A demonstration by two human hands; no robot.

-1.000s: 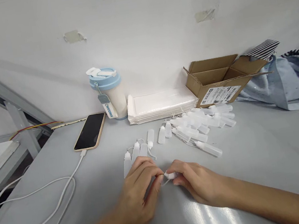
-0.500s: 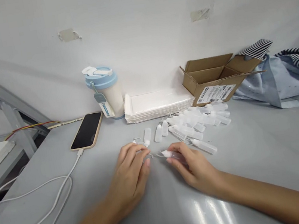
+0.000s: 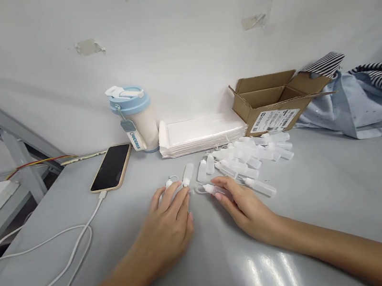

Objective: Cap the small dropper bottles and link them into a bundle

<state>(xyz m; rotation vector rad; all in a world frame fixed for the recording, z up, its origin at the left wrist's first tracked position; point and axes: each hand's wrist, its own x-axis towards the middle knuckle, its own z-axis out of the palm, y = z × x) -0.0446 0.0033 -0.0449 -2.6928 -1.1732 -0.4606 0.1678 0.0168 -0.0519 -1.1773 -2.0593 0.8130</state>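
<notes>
My right hand (image 3: 241,200) grips a small translucent squeeze bottle (image 3: 219,190) between thumb and fingers; its white tip and thin looped strap point left. My left hand (image 3: 169,221) rests palm down with its fingers stretched out, the fingertips at the white neck of a second squeeze bottle (image 3: 188,172). A white cap with a looped strap (image 3: 170,181) shows just beyond those fingers; whatever lies beneath them is hidden. Behind my right hand spreads a pile of similar squeeze bottles (image 3: 243,154), several with thin straps.
A stack of white packets (image 3: 203,131) lies against the wall, beside a lidded cup (image 3: 139,122). An open cardboard box (image 3: 272,106) and a blue cloth bag (image 3: 347,103) are at right. A phone (image 3: 111,167) with a white cable (image 3: 79,238) lies at left on the grey table (image 3: 210,265).
My left hand has shifted slightly left, its fingers now flatter near the bottle neck. My right hand has moved a little forward with its bottle.
</notes>
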